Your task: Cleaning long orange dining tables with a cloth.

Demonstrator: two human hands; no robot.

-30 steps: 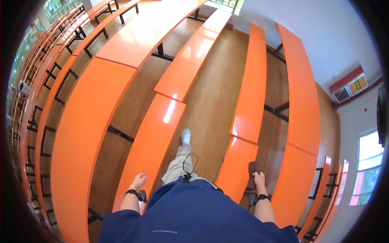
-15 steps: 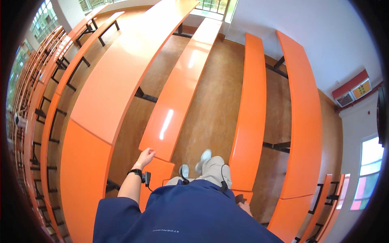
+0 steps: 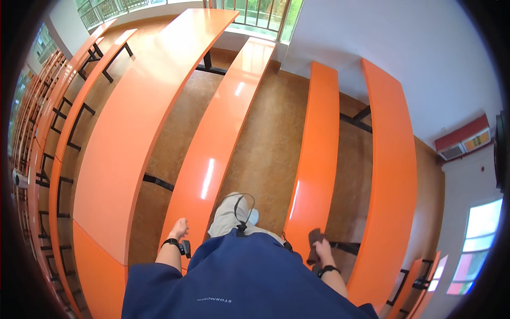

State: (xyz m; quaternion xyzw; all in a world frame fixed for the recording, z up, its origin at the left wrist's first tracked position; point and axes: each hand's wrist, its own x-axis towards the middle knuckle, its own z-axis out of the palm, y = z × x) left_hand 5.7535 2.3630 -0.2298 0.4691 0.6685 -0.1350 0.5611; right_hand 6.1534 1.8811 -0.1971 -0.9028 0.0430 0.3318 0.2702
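Note:
My right hand (image 3: 323, 249) is closed around a dark brown cloth (image 3: 315, 238), which bunches above and below the fingers. It hangs over the right edge of the right-hand orange bench (image 3: 314, 159). My left hand (image 3: 179, 228), fingers loosely curled and nothing visible in them, is above the near part of the left-hand orange bench (image 3: 212, 154). A black band with a small dark device (image 3: 184, 248) sits on the left wrist; another dark band (image 3: 326, 270) circles the right wrist.
I walk along a brown floor aisle (image 3: 265, 133) between the two benches. Long orange tables stand outside them, one on the left (image 3: 117, 170) and one on the right (image 3: 390, 175). Dark metal supports (image 3: 158, 182) show low between them. Ahead are a white wall (image 3: 340, 32) and a barred window (image 3: 260, 13).
I have stepped forward along the aisle. My right hand has come out from beside my body, bringing the brown cloth into fuller view. My left hand appears lower and slightly left.

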